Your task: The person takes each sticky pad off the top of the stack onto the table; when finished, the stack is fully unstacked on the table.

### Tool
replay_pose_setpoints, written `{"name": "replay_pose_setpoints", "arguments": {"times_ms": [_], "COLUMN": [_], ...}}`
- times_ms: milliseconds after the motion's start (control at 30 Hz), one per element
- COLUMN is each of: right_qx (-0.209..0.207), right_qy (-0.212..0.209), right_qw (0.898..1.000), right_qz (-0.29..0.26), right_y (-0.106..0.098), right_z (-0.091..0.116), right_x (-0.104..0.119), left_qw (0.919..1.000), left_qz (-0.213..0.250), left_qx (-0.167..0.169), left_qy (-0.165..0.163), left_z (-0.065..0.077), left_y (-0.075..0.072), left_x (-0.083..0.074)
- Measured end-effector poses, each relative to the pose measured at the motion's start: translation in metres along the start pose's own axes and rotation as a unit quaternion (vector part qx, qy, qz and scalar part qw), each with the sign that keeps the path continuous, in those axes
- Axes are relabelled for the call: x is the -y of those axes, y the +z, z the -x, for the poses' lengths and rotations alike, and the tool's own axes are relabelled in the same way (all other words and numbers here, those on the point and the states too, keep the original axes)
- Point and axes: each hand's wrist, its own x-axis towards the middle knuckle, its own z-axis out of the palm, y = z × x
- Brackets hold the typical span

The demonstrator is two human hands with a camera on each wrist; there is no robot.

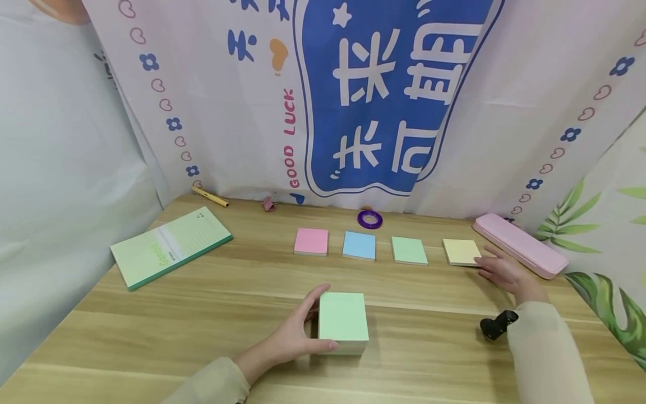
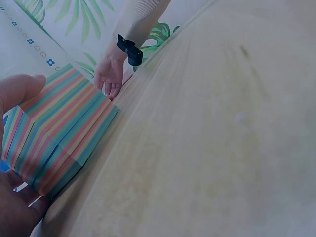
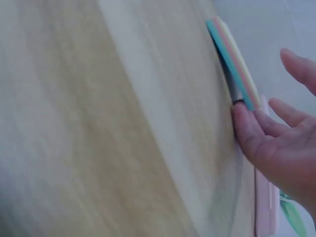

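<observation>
A thick block of sticky notes, green on top with striped coloured sides, stands on the table near the front middle. My left hand grips it from the left, thumb at the near side and fingers at the far side. The left wrist view shows the striped block between thumb and fingers. At the right, my right hand touches the right edge of a thin yellow sticky-note pad. In the right wrist view, fingertips meet a corner of that pad, while the thumb stays apart from it.
Pink, blue and green pads lie in a row left of the yellow one. A pink case lies beyond my right hand. Behind are purple tape, a pink clip and a yellow pen; a notebook lies left.
</observation>
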Motion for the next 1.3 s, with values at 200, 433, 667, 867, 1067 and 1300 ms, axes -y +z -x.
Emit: {"name": "replay_pose_setpoints", "arguments": {"times_ms": [200, 433, 667, 867, 1067, 1300], "right_qx": [-0.013, 0.009, 0.091, 0.159, 0.214, 0.248], "right_qy": [-0.012, -0.113, -0.211, -0.262, -0.263, -0.238], "right_qw": [0.993, 0.988, 0.972, 0.952, 0.941, 0.939], "right_qz": [0.113, 0.109, 0.059, 0.004, -0.004, 0.024], "right_y": [0.003, 0.034, 0.087, 0.140, 0.184, 0.217], "right_z": [0.010, 0.029, 0.042, 0.050, 0.060, 0.067], "right_x": [0.010, 0.022, 0.029, 0.035, 0.037, 0.024], "left_qw": [0.9998, 0.9999, 0.9999, 0.9999, 1.0000, 0.9999], "left_qz": [-0.016, -0.012, -0.007, -0.008, -0.004, -0.005], "left_qx": [-0.007, -0.010, -0.011, -0.007, -0.002, -0.001], "left_qy": [-0.002, 0.004, 0.004, 0.005, 0.006, 0.012], "left_z": [-0.003, -0.002, -0.003, -0.003, -0.003, -0.004], "left_y": [0.002, 0.004, 0.003, 0.002, 0.002, 0.002], "left_x": [0.023, 0.027, 0.027, 0.027, 0.025, 0.024]}}
